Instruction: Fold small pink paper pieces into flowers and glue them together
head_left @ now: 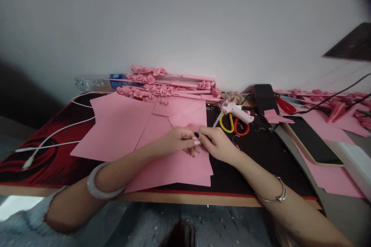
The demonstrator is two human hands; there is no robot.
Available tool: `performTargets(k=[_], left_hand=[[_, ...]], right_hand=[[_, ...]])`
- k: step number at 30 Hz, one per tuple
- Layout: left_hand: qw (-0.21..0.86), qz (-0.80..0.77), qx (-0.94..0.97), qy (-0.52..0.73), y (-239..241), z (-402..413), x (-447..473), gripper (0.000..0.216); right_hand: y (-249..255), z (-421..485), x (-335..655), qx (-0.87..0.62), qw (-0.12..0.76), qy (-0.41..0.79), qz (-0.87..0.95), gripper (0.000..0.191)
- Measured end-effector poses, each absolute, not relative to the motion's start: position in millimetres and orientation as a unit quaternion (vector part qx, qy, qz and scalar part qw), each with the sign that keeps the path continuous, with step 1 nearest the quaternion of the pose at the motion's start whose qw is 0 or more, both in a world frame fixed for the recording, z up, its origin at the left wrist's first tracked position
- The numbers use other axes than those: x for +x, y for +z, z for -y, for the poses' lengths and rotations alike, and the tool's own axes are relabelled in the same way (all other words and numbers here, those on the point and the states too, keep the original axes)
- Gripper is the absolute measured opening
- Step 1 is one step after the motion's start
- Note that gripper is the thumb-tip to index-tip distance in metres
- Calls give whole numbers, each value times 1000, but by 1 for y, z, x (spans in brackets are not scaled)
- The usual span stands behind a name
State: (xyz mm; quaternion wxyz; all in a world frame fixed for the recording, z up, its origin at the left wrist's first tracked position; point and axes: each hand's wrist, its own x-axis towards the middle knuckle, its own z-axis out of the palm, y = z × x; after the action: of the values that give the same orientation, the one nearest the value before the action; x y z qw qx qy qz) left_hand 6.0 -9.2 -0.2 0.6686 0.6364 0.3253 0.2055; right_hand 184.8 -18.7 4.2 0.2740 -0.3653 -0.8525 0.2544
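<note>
My left hand (185, 141) and my right hand (216, 142) meet over a spread of pink paper sheets (171, 170). Thumbs and fingertips are pressed together, both hands closed in a pinch. Whatever sits between the fingertips is too small and too covered to name. Just behind the hands lies a smaller pink paper piece (185, 117) with a pointed corner; its near part is hidden. Close to my right hand are a glue gun (233, 111), its nozzle pointing toward the hand, and scissors (227, 123) with yellow and red handles.
Pink paper flowers on stems (162, 88) lie along the wall, beside a plastic bottle (95, 83). White cables (55, 135) cross the red and black mat (261, 170) at left. On the right are a phone (314, 141), a black box (265, 98) and more paper flowers (321, 96).
</note>
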Motion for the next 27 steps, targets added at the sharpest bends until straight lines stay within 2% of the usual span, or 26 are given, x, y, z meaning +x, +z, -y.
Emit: performTargets(k=[12, 16, 22, 27], left_hand=[[665, -341, 621, 238, -2, 9, 7, 24], [618, -350, 645, 283, -7, 9, 7, 15], [553, -368, 656, 359, -12, 6, 6, 22], [581, -376, 611, 384, -10, 4, 4, 22]], right_hand=[[3, 17, 187, -387, 298, 262, 832, 23], [2, 15, 188, -398, 298, 243, 833, 21], [0, 15, 189, -414, 298, 251, 823, 23], [2, 16, 190, -431, 303, 276, 804, 14]])
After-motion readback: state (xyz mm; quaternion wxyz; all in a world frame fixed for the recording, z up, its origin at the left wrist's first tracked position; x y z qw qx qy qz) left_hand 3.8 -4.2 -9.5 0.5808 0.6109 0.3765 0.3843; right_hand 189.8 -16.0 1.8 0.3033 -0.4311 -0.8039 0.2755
